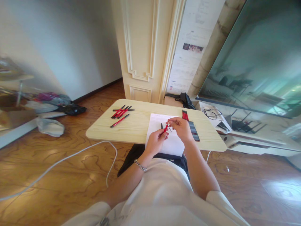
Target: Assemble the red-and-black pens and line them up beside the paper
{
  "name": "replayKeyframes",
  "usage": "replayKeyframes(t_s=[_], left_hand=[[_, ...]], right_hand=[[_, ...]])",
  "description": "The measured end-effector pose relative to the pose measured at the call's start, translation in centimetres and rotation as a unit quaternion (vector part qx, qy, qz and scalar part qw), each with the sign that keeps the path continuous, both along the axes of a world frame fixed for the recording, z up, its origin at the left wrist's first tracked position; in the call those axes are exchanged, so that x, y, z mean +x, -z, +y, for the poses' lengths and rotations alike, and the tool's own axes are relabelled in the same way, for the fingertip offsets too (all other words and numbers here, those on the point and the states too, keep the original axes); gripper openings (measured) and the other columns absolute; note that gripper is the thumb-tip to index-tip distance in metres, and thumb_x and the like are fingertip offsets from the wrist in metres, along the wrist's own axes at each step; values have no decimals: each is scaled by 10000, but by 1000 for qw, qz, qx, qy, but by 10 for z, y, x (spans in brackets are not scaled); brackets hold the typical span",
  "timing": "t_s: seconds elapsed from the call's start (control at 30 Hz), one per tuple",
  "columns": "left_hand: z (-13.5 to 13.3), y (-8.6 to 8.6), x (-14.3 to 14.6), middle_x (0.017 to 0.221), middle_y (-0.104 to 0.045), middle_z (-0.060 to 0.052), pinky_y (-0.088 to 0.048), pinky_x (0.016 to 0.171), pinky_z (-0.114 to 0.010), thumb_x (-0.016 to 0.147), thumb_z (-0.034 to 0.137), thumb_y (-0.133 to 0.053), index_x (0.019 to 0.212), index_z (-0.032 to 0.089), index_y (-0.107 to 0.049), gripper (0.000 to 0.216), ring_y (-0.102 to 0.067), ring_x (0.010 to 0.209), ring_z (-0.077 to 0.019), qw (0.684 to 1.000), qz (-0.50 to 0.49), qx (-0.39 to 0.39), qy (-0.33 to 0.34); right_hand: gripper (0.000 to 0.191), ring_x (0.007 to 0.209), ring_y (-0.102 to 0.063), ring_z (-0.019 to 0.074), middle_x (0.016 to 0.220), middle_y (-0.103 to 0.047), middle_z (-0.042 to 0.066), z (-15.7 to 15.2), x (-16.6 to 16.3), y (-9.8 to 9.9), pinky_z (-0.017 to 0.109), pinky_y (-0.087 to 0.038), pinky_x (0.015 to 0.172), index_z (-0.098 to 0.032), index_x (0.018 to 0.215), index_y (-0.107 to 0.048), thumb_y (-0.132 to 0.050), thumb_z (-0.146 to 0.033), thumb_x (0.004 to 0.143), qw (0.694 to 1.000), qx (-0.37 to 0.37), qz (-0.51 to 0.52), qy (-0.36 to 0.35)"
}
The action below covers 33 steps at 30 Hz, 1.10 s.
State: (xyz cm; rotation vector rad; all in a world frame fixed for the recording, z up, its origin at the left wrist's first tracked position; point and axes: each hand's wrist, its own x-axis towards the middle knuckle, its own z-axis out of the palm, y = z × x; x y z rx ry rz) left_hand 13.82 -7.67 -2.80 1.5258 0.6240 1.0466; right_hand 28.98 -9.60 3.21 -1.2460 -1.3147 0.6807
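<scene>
My left hand is closed around a red pen barrel, its top end pointing up and away from me. My right hand pinches at that end with thumb and forefinger; whatever small part sits between the fingertips is too small to make out. Just below the right fingertips shows a thin dark stick, and I cannot tell whether it lies on the paper or is held. A black pen piece rests on the white paper, beyond my left hand. Both hands are over this sheet.
Several red and black pens lie loosely at the left of the pale wooden table. More red pens stand side by side at the right, near a dark flat case. A white cable runs across the floor.
</scene>
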Motion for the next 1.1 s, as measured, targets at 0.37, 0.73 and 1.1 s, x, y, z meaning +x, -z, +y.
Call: replayKeyframes(t_s=[0.37, 0.73, 1.1], left_hand=[[-1, 1, 0, 921, -699, -95, -532, 706, -302, 859, 444, -575, 1082, 149, -665, 381, -659, 743, -171, 1000, -2, -18, 13], [4, 0, -3, 920, -699, -108, -547, 745, -314, 831, 478, -616, 1156, 130, -623, 476, -676, 772, -177, 998, -46, -51, 3], [8, 4, -4, 894, -707, -92, -549, 743, -323, 790, 473, -666, 1151, 135, -586, 501, -679, 757, -172, 994, -82, -68, -15]], right_hand=[[255, 738, -616, 158, 856, -723, 57, -7, 1, 3, 269, -456, 654, -170, 927, -724, -641, -369, 791, 996, 4, -85, 9], [286, 799, -638, 165, 952, -725, 69, 10, 26, 5, 263, -464, 702, -178, 1020, -705, -515, -333, 874, 970, -58, -228, 67], [286, 972, -657, 248, 988, -714, 169, 49, 23, 39, 289, -445, 804, -140, 955, -716, -545, -349, 860, 836, -260, -466, 131]])
